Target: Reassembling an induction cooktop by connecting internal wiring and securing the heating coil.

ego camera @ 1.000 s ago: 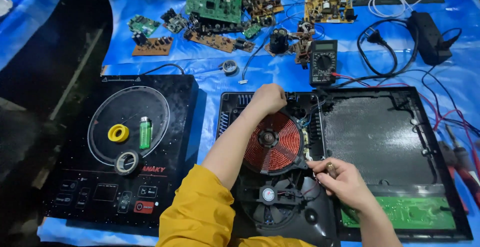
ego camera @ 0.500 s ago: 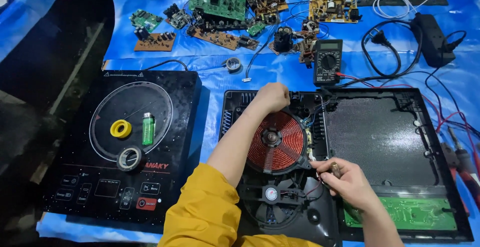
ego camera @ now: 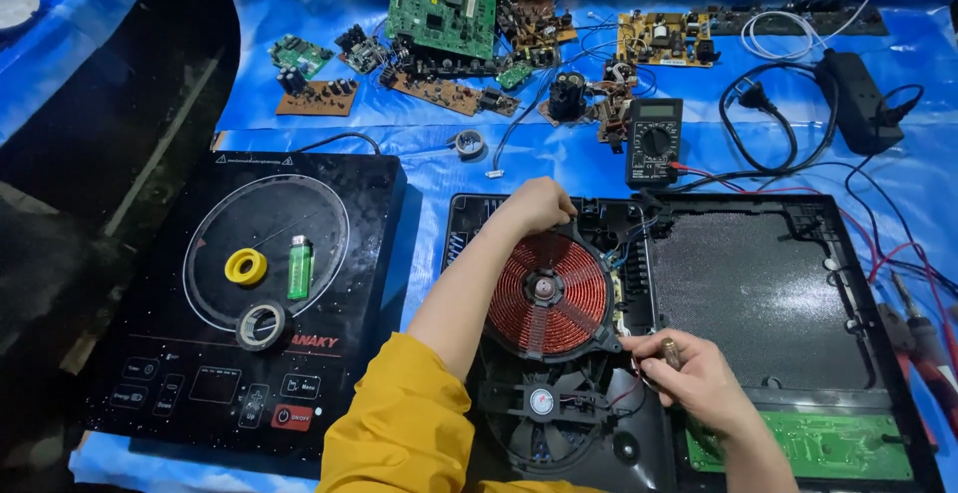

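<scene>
My left hand (ego camera: 539, 204) is curled shut over the far rim of the red coil (ego camera: 547, 293), gripping its edge; the arm crosses the open cooker base (ego camera: 758, 293) from near left. My right hand (ego camera: 689, 368) sits at the coil's near right edge, fingers pinched together around a small dark tool (ego camera: 671, 351); what kind it is I cannot tell. The coil lies flat in the left half of the base, just far of the fan (ego camera: 542, 403), which is partly under my left sleeve. A green board (ego camera: 838, 445) lies in the near right corner of the base. The glass top (ego camera: 249, 293) lies to the left, well apart from the coil, carrying a yellow tape roll (ego camera: 245, 266), a green lighter (ego camera: 299, 266) and a grey tape roll (ego camera: 261, 324). Far of the base on the blue sheet (ego camera: 419, 169): a multimeter (ego camera: 654, 141), loose circuit boards (ego camera: 441, 14), and a black power cord (ego camera: 768, 114) to the right.
</scene>
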